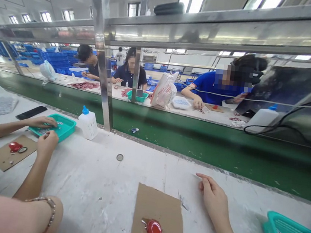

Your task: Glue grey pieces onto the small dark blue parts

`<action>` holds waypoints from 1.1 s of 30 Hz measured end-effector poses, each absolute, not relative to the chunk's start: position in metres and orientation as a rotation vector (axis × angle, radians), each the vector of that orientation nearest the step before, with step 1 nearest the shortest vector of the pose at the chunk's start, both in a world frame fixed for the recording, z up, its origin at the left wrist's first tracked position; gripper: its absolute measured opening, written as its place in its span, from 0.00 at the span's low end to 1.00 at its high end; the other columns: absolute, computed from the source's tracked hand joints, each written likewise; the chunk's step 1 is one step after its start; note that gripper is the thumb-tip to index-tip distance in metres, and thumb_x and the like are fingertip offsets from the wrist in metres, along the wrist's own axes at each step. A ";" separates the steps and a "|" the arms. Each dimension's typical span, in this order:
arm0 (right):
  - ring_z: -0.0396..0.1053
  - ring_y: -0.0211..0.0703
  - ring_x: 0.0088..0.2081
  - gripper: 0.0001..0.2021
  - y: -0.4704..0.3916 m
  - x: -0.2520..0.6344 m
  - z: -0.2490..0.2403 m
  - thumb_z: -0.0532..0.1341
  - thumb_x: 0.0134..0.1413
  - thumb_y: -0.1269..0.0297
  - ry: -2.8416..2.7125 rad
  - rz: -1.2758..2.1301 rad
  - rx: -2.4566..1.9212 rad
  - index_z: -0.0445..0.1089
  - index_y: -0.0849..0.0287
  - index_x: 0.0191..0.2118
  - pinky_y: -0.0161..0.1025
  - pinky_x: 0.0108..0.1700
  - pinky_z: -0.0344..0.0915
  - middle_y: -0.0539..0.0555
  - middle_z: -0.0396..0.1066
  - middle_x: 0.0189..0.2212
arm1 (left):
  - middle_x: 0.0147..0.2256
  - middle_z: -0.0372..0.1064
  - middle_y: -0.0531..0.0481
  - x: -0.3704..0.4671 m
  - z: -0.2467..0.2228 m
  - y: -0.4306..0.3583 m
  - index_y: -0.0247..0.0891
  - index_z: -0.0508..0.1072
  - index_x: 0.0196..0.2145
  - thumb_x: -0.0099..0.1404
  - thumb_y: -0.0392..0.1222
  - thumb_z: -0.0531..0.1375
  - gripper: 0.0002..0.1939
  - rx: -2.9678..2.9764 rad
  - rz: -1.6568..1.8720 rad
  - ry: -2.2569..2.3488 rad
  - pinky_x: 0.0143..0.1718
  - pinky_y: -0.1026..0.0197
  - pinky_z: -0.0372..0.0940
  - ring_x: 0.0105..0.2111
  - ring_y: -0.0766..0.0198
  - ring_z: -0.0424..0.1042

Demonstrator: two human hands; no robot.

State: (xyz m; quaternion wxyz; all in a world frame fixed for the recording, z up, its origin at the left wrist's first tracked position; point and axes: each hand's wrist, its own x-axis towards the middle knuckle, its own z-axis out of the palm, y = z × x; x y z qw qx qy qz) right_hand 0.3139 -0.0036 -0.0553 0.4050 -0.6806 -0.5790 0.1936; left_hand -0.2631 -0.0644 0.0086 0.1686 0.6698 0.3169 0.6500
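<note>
My right hand [215, 200] is over the white tabletop at the right, index finger stretched out and the other fingers curled in; nothing shows in it. What seems to be my left hand [58, 214] is at the lower left edge, beside a beaded bracelet [52, 209], its fingers hidden. Between them, a brown cardboard piece [162, 207] bears a glossy red round item [154, 231] with small metallic parts by it. Thin silvery slivers [183, 202] lie at the cardboard's upper right edge. Farther back is a small round dark-rimmed disc [119, 157].
A green basket [270, 228] with silvery pieces stands right. At left, a co-worker's hands [47, 141] are at another green basket [68, 131], near a blue-capped bottle [88, 124] and a phone [31, 113]. Beyond a metal post [104, 73] and green belt [170, 137], people work.
</note>
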 end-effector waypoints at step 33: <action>0.66 0.50 0.23 0.26 -0.002 0.321 -0.052 0.45 0.51 0.46 -1.513 0.535 -1.831 0.72 0.57 0.42 0.42 0.26 0.58 0.52 0.67 0.22 | 0.23 0.34 0.60 -0.292 -0.023 -0.055 0.42 0.55 0.23 0.72 0.52 0.44 0.21 1.893 1.080 1.513 0.20 0.71 0.39 0.18 0.66 0.34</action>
